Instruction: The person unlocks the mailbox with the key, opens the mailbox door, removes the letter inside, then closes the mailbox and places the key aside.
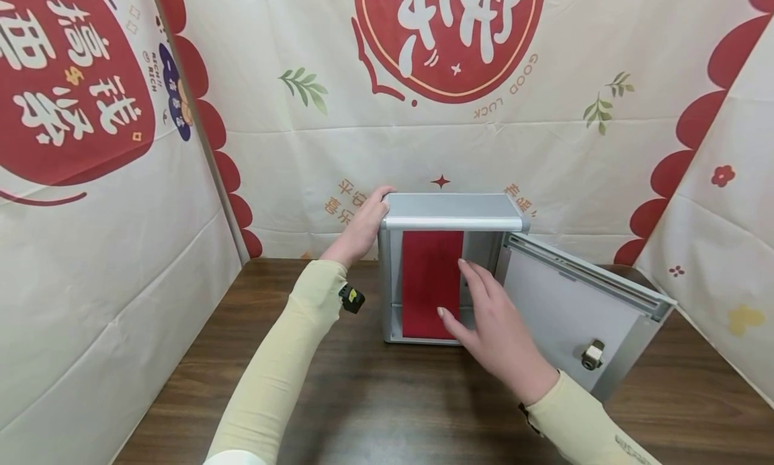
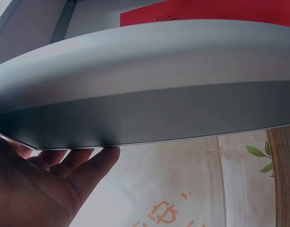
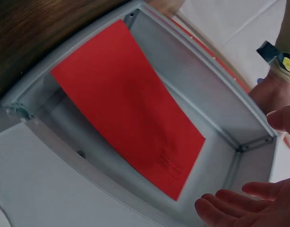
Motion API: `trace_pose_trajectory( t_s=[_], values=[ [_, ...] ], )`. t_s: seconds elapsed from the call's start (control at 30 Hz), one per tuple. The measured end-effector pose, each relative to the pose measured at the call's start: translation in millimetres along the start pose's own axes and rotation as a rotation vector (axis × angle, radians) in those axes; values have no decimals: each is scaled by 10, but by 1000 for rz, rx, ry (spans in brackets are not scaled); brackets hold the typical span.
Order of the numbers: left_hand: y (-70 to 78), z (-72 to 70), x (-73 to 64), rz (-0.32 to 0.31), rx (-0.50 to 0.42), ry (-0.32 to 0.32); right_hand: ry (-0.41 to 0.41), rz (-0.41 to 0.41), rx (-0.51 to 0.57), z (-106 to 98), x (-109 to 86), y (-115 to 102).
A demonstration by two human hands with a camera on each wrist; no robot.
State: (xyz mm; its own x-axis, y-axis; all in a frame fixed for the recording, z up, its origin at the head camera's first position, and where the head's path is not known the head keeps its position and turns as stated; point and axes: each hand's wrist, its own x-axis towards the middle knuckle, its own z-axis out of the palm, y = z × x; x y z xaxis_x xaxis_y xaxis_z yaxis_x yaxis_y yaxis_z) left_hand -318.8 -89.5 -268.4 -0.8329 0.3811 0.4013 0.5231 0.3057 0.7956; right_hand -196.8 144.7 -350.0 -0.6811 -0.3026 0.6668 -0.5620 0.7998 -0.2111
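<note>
A grey metal box [image 1: 456,209] stands on the table with its front open. Inside leans a flat red envelope [image 1: 431,283], with small printed text near one end in the right wrist view. My left hand [image 1: 363,226] holds the box at its upper left corner; its fingertips lie along the back edge in the left wrist view. In front of the opening is my right hand [image 1: 498,324], fingers spread and thumb apart, with nothing gripped. Its fingertips overlap the right edge of the envelope [image 3: 131,113] in the head view, while the right wrist view shows a gap between them.
The box's door [image 1: 574,304] is swung out to the right, with a metal lock [image 1: 592,355] on its inner face. Dark wood table [image 1: 387,411] lies under everything. Printed white cloth [image 1: 338,142] hangs behind and at both sides.
</note>
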Motion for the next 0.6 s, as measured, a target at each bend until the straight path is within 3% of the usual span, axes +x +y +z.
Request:
trace_pose_trajectory(
  t_s=[0.27, 0.6],
  values=[
    [-11, -2, 20, 0, -2, 9, -77, 110, 14, 176, 64, 72],
    [-10, 6, 18, -5, 0, 11, -51, 173, 16, 378, 88, 152]
  ],
)
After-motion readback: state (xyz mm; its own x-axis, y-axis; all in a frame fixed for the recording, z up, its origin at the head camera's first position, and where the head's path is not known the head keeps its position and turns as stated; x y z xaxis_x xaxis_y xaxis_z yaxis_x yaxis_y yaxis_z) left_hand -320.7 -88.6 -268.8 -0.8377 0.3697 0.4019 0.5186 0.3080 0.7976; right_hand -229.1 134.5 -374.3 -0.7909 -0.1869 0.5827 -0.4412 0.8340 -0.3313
